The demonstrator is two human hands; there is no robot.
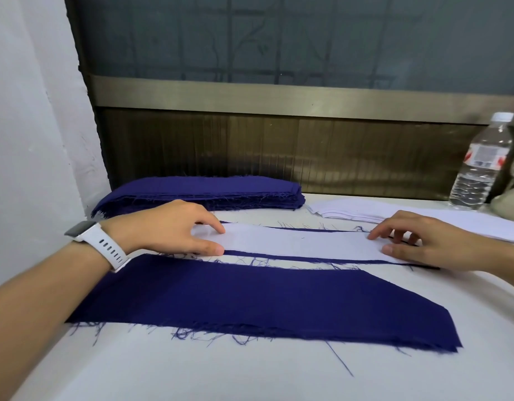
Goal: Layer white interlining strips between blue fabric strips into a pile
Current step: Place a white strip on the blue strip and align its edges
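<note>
The only label I can find is on the water bottle (481, 160) at the right edge of the frame, a white band with red marks, too blurred for me to read any words. The white watch (98, 241) on my left wrist shows no legible writing either.

I am working on a pale table (192, 371) scattered with loose blue threads. A white wall fills the left of the frame, and across the top runs a dark window with a bronze-coloured frame and a ribbed brown panel beneath it.

The white interlining strip (296, 244) lies in the middle of the frame, its long axis running left to right, tilted slightly down toward the right. It rests on a blue fabric strip (279, 257) whose edges show as thin dark lines above and below it. My left hand (169, 227) presses the strip's left end with fingers spread and bent, thumb and forefinger tips flat on the cloth, gripping nothing. My right hand (423, 241) rests the same way on the right end, fingertips down, not pinching.

Nearer me, a wider blue piece (250, 302) lies parallel. Behind, a stack of blue strips (203, 192) sits at centre left, and a stack of white strips (394, 212) to its right.
</note>
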